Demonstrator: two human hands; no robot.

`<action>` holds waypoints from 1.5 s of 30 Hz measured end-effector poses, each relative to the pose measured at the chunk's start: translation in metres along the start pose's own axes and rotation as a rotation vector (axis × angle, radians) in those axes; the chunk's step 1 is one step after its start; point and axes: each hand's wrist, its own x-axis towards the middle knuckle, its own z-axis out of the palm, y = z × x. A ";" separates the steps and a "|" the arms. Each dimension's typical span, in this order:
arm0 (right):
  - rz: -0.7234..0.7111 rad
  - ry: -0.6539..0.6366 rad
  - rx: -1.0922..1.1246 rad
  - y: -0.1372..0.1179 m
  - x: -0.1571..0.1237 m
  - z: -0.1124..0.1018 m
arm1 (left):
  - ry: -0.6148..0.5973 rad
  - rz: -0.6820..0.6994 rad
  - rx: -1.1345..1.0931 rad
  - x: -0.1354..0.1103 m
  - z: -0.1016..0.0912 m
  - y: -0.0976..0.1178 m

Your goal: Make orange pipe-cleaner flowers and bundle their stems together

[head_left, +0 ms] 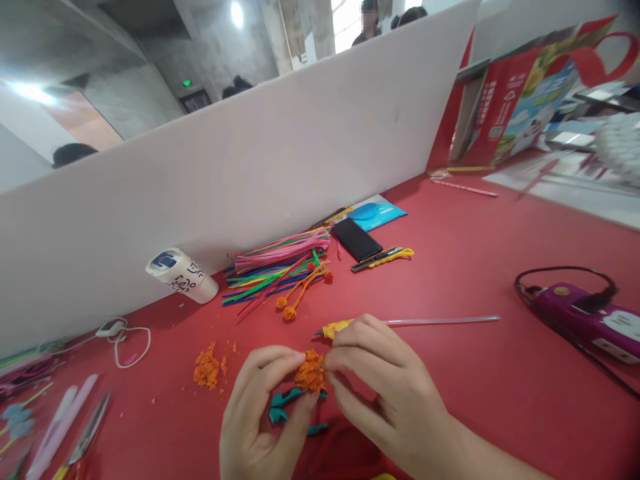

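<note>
A ragged orange ball of small bits [311, 372] sits between my two hands above the red table. My left hand [267, 413] pinches it from the left, thumb below and fingers above. From the right, the closed fingertips of my right hand [383, 387] press against its side; whether they also hold a loose bit is hidden. Beneath the ball lies a teal plastic tool [280, 408], partly covered by my left hand. Just behind my right hand is a yellow glue gun [336, 328] with a clear glue stick [445, 321] running out to the right. Loose orange bits [207, 367] are piled at left.
Bundled pipe cleaners [280, 257], a black phone [357, 239] and a yellow cutter [384, 259] lie along the white partition [280, 153]. A paper cup [185, 275] stands left. Scissors [90, 433] lie front left; a purple power strip [590, 317] with its cable sits right.
</note>
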 end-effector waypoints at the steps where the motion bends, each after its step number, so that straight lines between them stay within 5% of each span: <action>1: -0.001 0.001 0.000 0.000 0.000 0.000 | 0.000 0.003 -0.001 0.000 0.000 0.000; 45: -0.007 0.001 0.011 -0.001 0.002 0.000 | 0.064 -0.051 -0.015 0.000 0.003 0.006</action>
